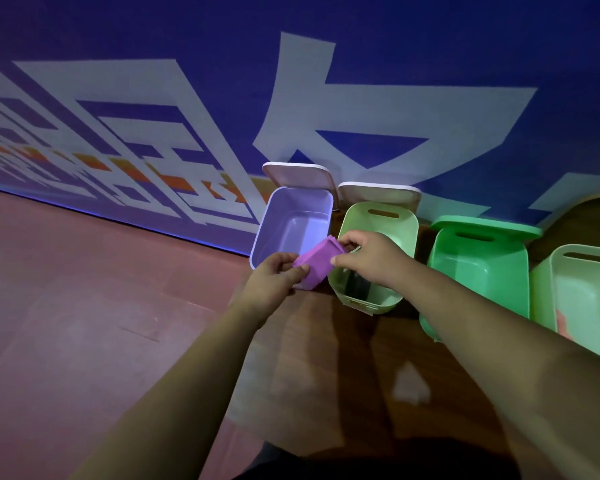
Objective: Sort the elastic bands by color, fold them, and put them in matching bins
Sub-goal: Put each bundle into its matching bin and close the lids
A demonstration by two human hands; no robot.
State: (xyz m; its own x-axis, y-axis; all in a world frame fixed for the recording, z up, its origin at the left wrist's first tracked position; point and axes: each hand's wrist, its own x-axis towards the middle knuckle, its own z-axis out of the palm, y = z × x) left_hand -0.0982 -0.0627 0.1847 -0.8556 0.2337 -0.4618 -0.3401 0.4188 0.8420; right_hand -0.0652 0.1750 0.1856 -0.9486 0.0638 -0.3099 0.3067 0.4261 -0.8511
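Four bins point(378, 221) line a brown tabletop point(326, 362), blue banner point(430, 64) behind.

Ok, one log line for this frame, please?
left hand: pinches purple band | right hand: pinches same band | band: folded, over near rim of purple bin | bin interior: no band visible

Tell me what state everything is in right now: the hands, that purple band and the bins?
Purple band: folded, held between both hands, not yet in a bin.
Left hand: pinching the band.
Right hand: pinching the band's other end.
Purple bin: open, looks empty.
Pale green bin: open, something dark inside.
Bright green bin: open, no band seen inside.
Far-right bin: open, something pink inside.
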